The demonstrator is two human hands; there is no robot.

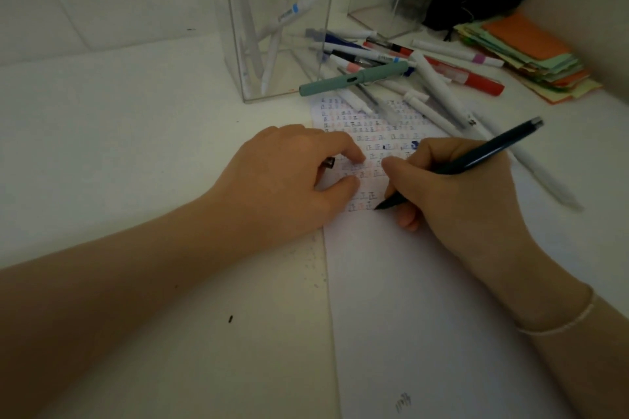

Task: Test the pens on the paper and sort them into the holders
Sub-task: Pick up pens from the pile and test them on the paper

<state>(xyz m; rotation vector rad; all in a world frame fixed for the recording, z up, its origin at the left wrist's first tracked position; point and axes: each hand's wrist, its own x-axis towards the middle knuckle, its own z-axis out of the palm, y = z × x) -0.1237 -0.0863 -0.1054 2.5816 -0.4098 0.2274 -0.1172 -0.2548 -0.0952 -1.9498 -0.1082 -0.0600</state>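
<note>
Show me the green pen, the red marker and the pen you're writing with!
green pen (354,79), head view, mid-barrel.
red marker (476,81), head view, red cap.
dark pen (493,150), head view, barrel above the right hand (456,194).

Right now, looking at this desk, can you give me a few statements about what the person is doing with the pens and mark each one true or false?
1. The right hand holds a dark pen with its tip on the paper. True.
2. The left hand is lifting a pen out of a holder. False: it rests on the paper's left edge, with a small dark piece under its fingers.
3. The nearer clear holder already has pens standing in it. True.
4. The green pen stands inside a holder. False: it lies on the pile of loose pens behind the paper.
5. The paper is blank. False: its upper part is covered with small marks.
</note>
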